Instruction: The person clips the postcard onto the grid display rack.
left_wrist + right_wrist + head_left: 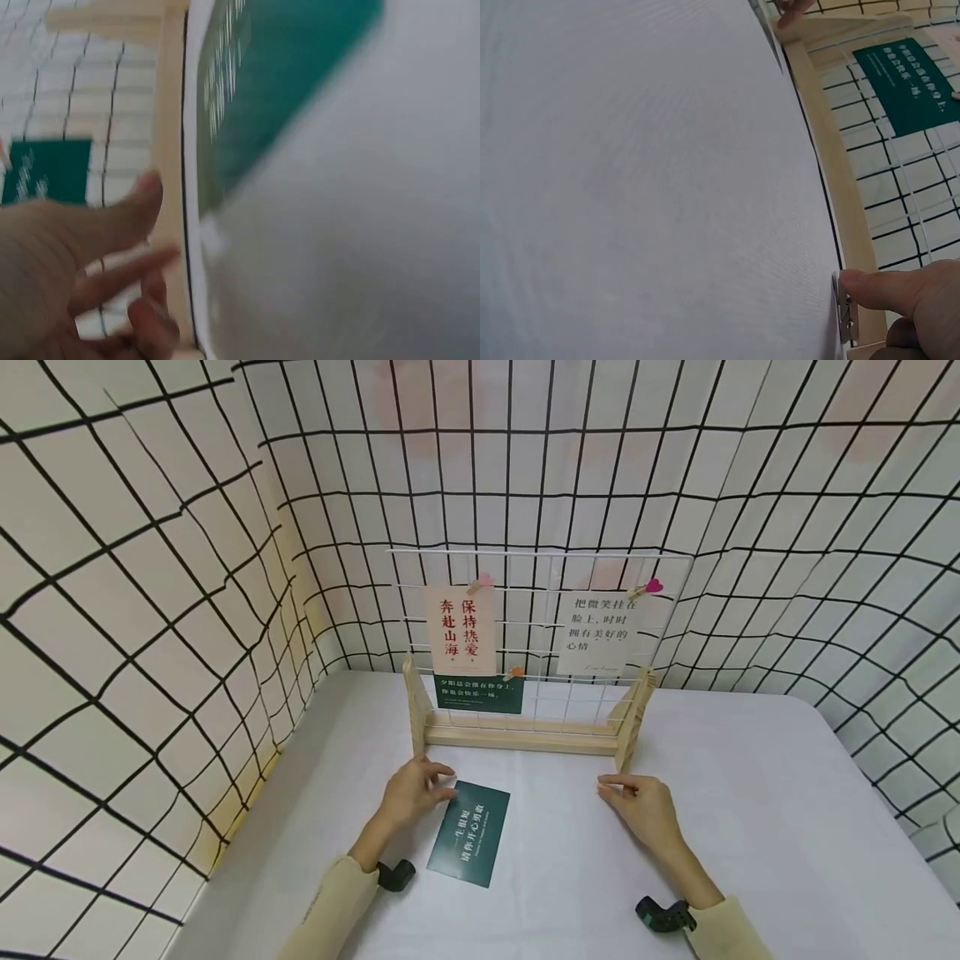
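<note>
A dark green card [470, 833] with white writing lies tilted on the white table. At its upper left corner is my left hand [414, 791], thumb and forefinger spread apart; the left wrist view shows a gap between them. My right hand [643, 807] is near the right foot of a wooden stand [525, 741]. Its thumb and fingers pinch a small clothespin [846, 311] with a metal spring, partly covered by the thumb. On the stand's white wire grid [536, 647], clips hold a pink card [462, 639], a white card [596, 643] and a smaller-looking green card [480, 695].
Black wire mesh [510, 493] walls rise behind and on both sides of the table [555, 877]. A pink heart clip [483, 580], a magenta heart clip [654, 586] and an orange clip [515, 672] sit on the hung cards. Each wrist wears a black camera [663, 914].
</note>
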A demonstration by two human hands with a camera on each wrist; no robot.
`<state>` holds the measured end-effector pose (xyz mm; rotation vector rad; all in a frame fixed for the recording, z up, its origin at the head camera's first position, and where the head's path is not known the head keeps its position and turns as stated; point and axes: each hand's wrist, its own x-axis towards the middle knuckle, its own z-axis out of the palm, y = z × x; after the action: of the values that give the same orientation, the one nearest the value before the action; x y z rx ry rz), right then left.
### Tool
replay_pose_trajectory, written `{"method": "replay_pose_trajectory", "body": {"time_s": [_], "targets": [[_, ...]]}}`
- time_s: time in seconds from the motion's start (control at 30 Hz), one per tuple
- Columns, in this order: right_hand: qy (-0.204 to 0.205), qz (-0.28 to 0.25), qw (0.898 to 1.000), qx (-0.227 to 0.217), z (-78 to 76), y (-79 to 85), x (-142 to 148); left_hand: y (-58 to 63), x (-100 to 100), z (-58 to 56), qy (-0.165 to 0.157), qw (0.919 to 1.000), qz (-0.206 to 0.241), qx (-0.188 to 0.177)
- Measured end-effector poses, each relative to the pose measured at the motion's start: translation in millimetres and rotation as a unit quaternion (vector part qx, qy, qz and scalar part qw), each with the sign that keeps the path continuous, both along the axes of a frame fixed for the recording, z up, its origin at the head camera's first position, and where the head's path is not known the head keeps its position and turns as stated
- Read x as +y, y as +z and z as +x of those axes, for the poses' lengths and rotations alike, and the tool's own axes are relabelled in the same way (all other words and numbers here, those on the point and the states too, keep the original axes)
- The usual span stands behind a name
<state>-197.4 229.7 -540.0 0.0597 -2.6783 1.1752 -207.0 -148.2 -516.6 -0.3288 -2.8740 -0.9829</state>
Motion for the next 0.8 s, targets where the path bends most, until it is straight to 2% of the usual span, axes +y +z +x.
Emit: {"method": "replay_pose_trajectory", "body": {"time_s": [0.1,0.2,0.3,0.4,0.47,0.57,0.73,0.8], "targets": [[-0.002,0.012,1.000,-0.011,1.7,2.4,-2,5.1,10,26.3,0.045,0.9972,-0.050,0.031],[-0.005,0.029,0.999,-0.018,2.7,4.8,-3,2.8,21,57.5,0.084,0.9885,-0.102,0.075],[-0.009,0.038,0.999,-0.020,3.8,6.4,-3,-4.2,34,86.9,0.113,0.9795,-0.128,0.107],[-0.008,0.042,0.999,-0.021,4.9,6.2,-2,-10.9,46,108.9,0.140,0.9741,-0.134,0.117],[-0.007,0.042,0.999,-0.020,5.3,5.7,-1,-14.5,53,118.1,0.155,0.9712,-0.138,0.118],[-0.003,0.047,0.999,-0.013,4.1,3.9,-1,-18.5,60,124.6,0.170,0.9638,-0.163,0.124],[0.006,0.057,0.998,-0.008,1.8,2.2,-3,-21.6,66,126.5,0.179,0.9459,-0.232,0.139],[0.006,0.059,0.998,-0.009,2.3,2.6,-3,-21.0,67,126.3,0.174,0.9452,-0.238,0.140]]}}
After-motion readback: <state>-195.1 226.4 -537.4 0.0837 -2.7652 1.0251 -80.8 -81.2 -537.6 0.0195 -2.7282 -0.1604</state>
